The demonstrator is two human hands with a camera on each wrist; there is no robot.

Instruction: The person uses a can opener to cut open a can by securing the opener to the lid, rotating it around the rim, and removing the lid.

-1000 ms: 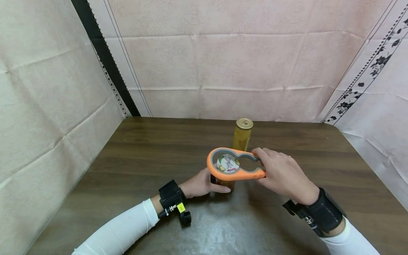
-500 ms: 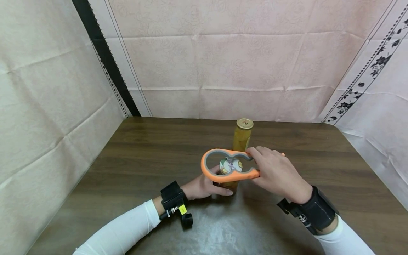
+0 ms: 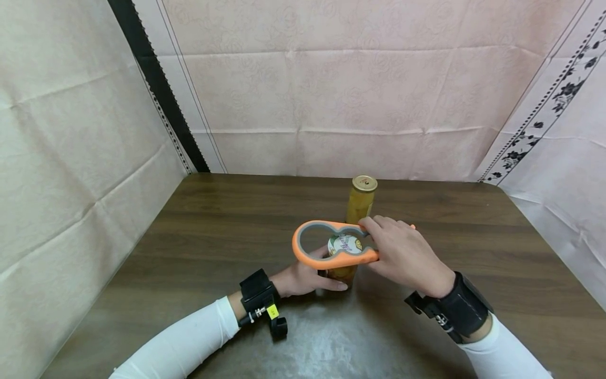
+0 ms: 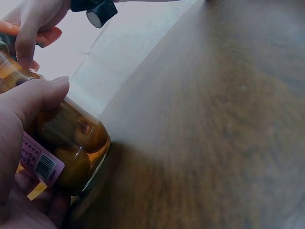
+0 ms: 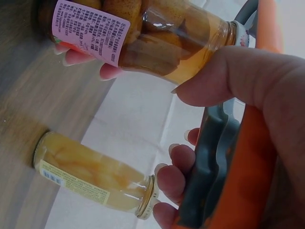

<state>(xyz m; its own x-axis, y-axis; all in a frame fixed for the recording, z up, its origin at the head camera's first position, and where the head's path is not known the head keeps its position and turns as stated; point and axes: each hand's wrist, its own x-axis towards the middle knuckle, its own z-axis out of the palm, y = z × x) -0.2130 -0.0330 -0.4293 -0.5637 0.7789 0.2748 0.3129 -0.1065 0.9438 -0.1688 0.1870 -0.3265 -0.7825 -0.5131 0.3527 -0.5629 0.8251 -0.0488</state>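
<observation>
My left hand (image 3: 303, 279) grips the body of a glass jar (image 4: 71, 126) of brown, round fruit in amber liquid, standing on the table. A pink label with print wraps the jar. Its white patterned lid (image 3: 344, 243) shows through the frame of an orange jar opener (image 3: 297, 245) lined with wavy grey rubber. My right hand (image 3: 407, 252) holds the opener by its handles, level over the lid, with the thumb along one side and fingers curled under the other. In the head view the lid lies near the opener's narrow waist; the wider loop extends to its left.
Behind the opener stands a second, taller-looking jar (image 3: 361, 205) with a gold lid and yellow contents, a pale label on its side. The wooden table (image 3: 227, 210) ends at a cloth-covered backdrop (image 3: 303, 105), with cloth on both sides too.
The right hand has slid the opener leftward over the jar, so the lid now shows nearer the handles. The left hand and its jar shifted slightly right.
</observation>
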